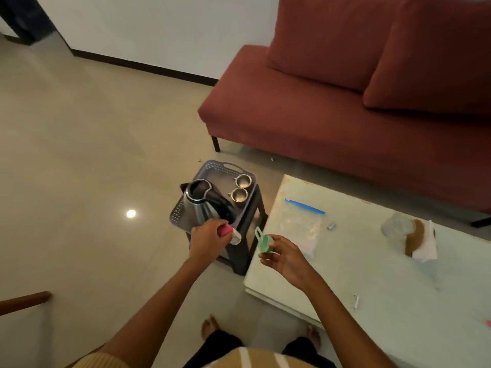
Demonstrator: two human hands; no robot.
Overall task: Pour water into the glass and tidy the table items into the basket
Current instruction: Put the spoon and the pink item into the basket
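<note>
Your left hand [210,236] has its fingers curled round a small pink bottle [225,231]. The bottle's long axis runs left to right and its pale cap end points right. It hovers at the near edge of the grey basket [212,168], so the basket's free floor lies just beyond your fingers on the far side. Your right hand [285,257] pinches a green bottle [264,243] with its tab uppermost, to the right of the basket and farther from it, so the left hand looks set to drop first. The basket sits on a dark stool [251,224] and already holds a steel kettle [202,205] and two steel cups [243,181]. To the right, the pale table [372,282] carries a zip bag [300,224] and a crumpled white tissue [425,248]. A red sofa [345,102] stands on the far side of the tiled floor [79,155].
</note>
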